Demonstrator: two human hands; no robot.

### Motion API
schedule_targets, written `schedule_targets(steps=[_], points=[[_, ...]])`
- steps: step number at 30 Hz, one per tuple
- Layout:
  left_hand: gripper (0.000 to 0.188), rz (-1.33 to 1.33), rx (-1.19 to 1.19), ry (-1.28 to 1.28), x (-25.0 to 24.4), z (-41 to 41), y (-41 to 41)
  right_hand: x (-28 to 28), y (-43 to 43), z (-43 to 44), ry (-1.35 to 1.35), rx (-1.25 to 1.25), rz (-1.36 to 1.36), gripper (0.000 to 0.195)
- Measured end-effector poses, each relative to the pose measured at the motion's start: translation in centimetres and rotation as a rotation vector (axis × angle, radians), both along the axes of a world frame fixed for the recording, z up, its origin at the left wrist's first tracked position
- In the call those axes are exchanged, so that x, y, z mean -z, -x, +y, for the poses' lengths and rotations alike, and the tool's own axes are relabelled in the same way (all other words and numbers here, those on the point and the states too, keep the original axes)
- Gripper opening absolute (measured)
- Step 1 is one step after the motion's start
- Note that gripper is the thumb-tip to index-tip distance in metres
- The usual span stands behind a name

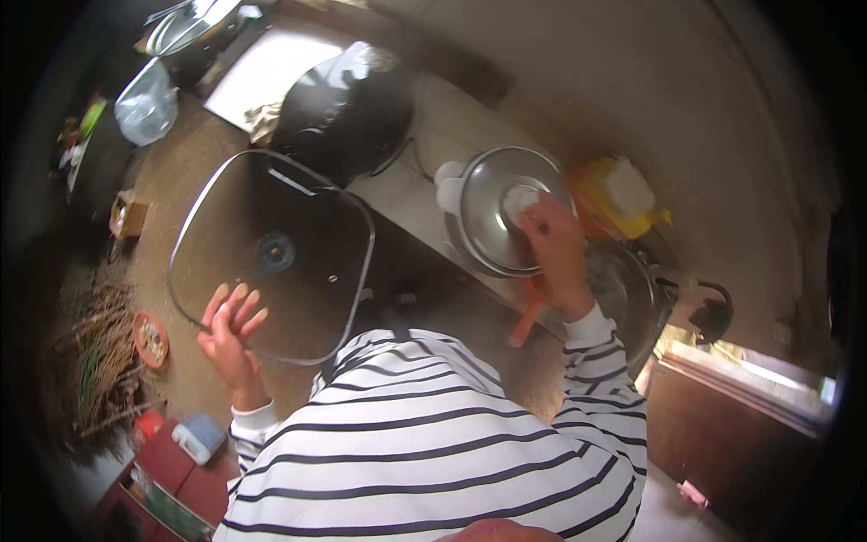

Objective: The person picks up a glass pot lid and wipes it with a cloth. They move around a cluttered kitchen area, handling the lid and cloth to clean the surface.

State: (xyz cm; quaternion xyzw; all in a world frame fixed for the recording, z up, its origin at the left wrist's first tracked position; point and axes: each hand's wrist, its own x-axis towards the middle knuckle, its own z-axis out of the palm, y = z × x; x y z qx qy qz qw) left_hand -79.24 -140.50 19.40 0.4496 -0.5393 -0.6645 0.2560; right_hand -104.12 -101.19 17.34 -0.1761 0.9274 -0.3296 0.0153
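Observation:
A large glass lid with a metal rim (368,271) is held at its lower left edge by my left hand (234,332), with fingertips spread on the glass. At the right, my right hand (557,247) closes on the pale knob (521,200) of a round metal pot lid (484,196). That lid sits on a pot with a white side handle (448,186). An orange handle (525,325) sticks out below my right wrist; what it belongs to is hidden. Behind the pot stands a yellow and orange container (626,196).
A big black pan or cooker (345,108) stands on the counter left of the pot. A wide metal pan (620,291) lies beside my right forearm. Farther left are a plastic bag (147,105), an orange bowl (150,340), dry brushwood (98,339) and a jug (200,437).

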Motion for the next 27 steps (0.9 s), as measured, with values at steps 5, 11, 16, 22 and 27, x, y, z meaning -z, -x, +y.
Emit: schedule_targets(steps=[5, 11, 16, 22, 27], points=[[0.034, 0.033, -0.031, -0.035, -0.4, 0.2, 0.1, -2.2, -0.3, -1.1, 0.011, 0.001, 0.283, 0.013], [0.036, 0.048, -0.084, -0.027, 0.6, 0.3, -0.9, -0.2, -3.9, -10.3, 0.330, -0.095, -0.183, 0.013], [0.036, 0.030, -0.180, -0.039, 1.7, 0.2, -1.7, 5.9, -5.5, -17.7, 0.410, -0.354, -0.310, 0.012], [0.038, 0.023, -0.305, 0.005, 3.3, -3.0, -4.7, 9.5, -6.2, -25.1, 0.420, -0.440, -0.428, 0.012], [0.039, 0.049, -0.362, 0.001, 4.5, -10.3, -7.1, 10.7, -5.8, -33.6, 0.408, -0.428, -0.404, 0.012]])
